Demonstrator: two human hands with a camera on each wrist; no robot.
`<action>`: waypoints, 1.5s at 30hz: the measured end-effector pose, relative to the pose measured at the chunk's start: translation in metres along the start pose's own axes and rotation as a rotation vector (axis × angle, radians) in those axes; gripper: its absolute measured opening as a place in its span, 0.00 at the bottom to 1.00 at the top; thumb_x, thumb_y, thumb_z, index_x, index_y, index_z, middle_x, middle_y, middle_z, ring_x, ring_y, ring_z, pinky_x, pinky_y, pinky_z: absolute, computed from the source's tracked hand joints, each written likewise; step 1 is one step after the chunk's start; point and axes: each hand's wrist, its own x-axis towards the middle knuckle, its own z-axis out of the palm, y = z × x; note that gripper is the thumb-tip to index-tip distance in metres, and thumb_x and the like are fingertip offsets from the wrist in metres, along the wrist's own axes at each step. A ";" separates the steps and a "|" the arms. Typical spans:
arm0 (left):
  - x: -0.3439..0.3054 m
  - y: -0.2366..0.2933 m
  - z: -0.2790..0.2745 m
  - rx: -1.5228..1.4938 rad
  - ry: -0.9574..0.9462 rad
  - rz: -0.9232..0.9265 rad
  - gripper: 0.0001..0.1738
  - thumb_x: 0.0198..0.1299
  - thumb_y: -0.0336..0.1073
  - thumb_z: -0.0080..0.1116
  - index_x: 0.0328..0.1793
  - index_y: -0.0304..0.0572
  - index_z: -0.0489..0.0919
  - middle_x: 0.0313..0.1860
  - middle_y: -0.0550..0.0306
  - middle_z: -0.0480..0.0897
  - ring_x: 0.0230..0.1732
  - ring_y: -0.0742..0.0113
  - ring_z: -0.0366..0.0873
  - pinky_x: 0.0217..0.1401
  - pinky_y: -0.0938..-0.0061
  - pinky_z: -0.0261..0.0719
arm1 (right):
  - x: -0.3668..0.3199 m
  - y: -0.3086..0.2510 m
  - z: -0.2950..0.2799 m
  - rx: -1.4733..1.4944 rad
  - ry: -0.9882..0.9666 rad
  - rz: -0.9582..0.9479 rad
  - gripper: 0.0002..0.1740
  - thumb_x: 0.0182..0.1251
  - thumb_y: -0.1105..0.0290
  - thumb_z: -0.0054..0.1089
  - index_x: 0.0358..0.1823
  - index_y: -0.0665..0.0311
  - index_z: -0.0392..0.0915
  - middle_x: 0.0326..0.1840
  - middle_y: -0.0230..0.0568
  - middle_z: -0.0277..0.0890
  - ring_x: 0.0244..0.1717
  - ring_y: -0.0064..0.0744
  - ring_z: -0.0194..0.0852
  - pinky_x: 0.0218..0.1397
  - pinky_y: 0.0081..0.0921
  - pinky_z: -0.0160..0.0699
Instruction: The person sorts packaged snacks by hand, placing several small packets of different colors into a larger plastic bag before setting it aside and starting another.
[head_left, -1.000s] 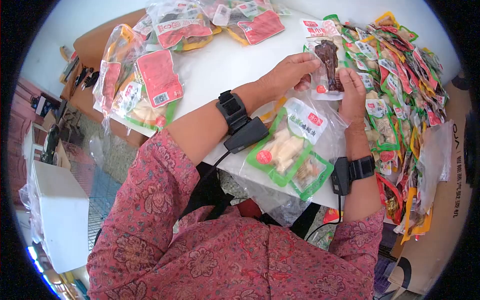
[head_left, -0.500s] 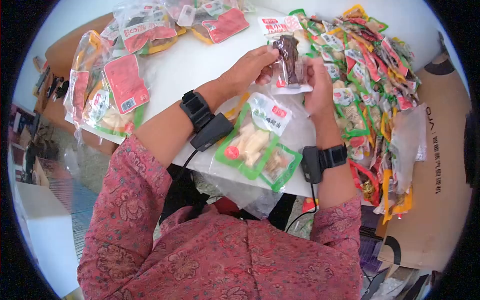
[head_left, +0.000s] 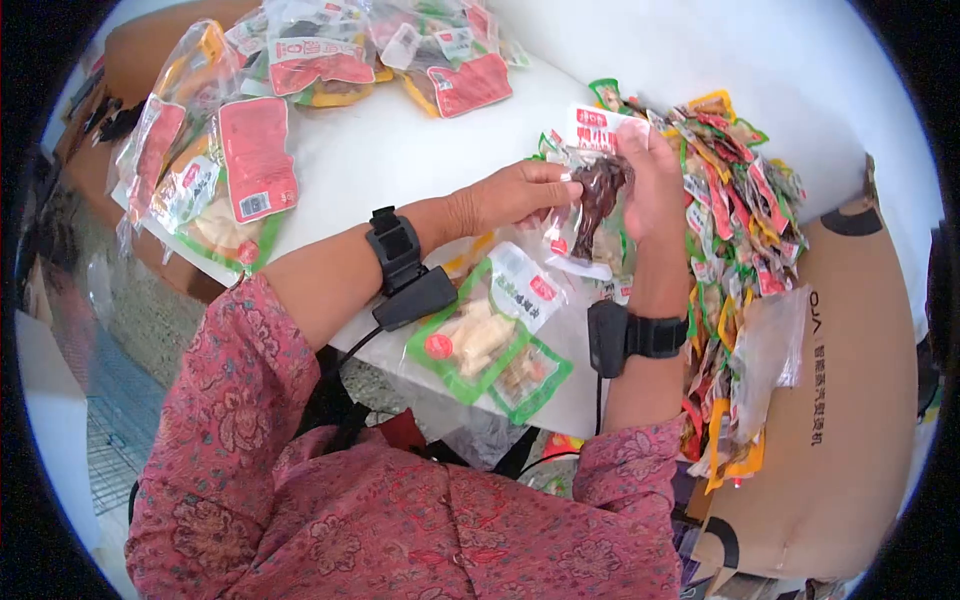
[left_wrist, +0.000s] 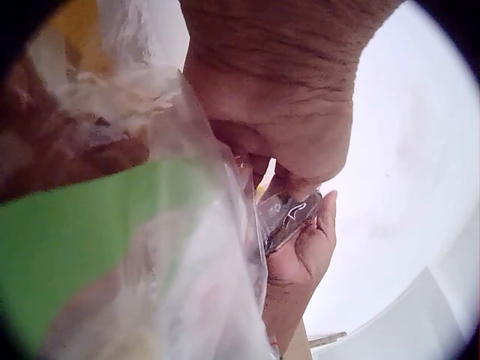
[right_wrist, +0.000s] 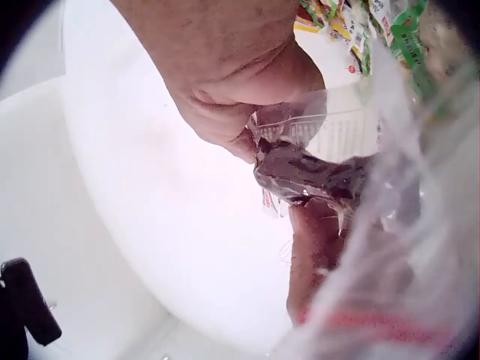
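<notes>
A clear-windowed packet of dark brown meat [head_left: 600,188] is held up between both hands over the table's right side. My left hand [head_left: 520,194] pinches its left edge between thumb and fingers. On the other side, my right hand [head_left: 648,185] grips the upper right part, with the thumb near the white-and-red printed top. The right wrist view shows the glossy meat [right_wrist: 307,172] beneath clear film. Below the hands, a large clear bag [head_left: 555,300] holds a green-edged packet of pale pieces [head_left: 475,335] and a smaller green-edged packet [head_left: 528,380].
A heap of colourful small packets [head_left: 735,210] covers the table's right side. Filled clear bags with red labels [head_left: 258,155] stand along the left and back of the white table [head_left: 370,150]. A cardboard box [head_left: 830,400] is at the right.
My right hand has shifted from the packet's lower right edge up to its top, and the packet now tilts. My left hand keeps its pinch. The head view has shifted.
</notes>
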 end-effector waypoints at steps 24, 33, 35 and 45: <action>-0.005 0.016 0.007 -0.118 0.139 0.145 0.18 0.64 0.50 0.41 0.41 0.45 0.73 0.20 0.67 0.70 0.18 0.83 0.64 0.17 0.87 0.62 | -0.018 -0.043 0.001 -0.335 -0.074 0.110 0.13 0.61 0.62 0.54 0.41 0.64 0.73 0.26 0.25 0.69 0.23 0.11 0.61 0.22 0.11 0.59; 0.000 0.035 -0.014 0.350 0.029 0.340 0.15 0.59 0.40 0.53 0.48 0.41 0.72 0.31 0.65 0.70 0.29 0.79 0.65 0.31 0.82 0.68 | 0.002 -0.035 -0.045 -0.262 0.343 -0.095 0.13 0.57 0.73 0.53 0.44 0.65 0.67 0.27 0.31 0.69 0.21 0.16 0.62 0.18 0.13 0.62; 0.001 0.035 -0.011 0.510 0.032 0.427 0.10 0.53 0.36 0.57 0.40 0.42 0.77 0.30 0.60 0.73 0.31 0.73 0.71 0.35 0.77 0.71 | 0.007 -0.025 -0.053 -0.098 0.442 -0.211 0.12 0.57 0.74 0.52 0.43 0.67 0.67 0.26 0.32 0.69 0.20 0.18 0.62 0.16 0.13 0.60; -0.004 0.055 0.000 0.832 0.059 0.558 0.02 0.56 0.28 0.52 0.35 0.39 0.72 0.30 0.60 0.72 0.31 0.70 0.69 0.35 0.78 0.68 | -0.003 -0.024 -0.032 -0.107 -0.033 0.234 0.15 0.58 0.71 0.49 0.47 0.66 0.69 0.27 0.30 0.69 0.18 0.16 0.60 0.15 0.16 0.59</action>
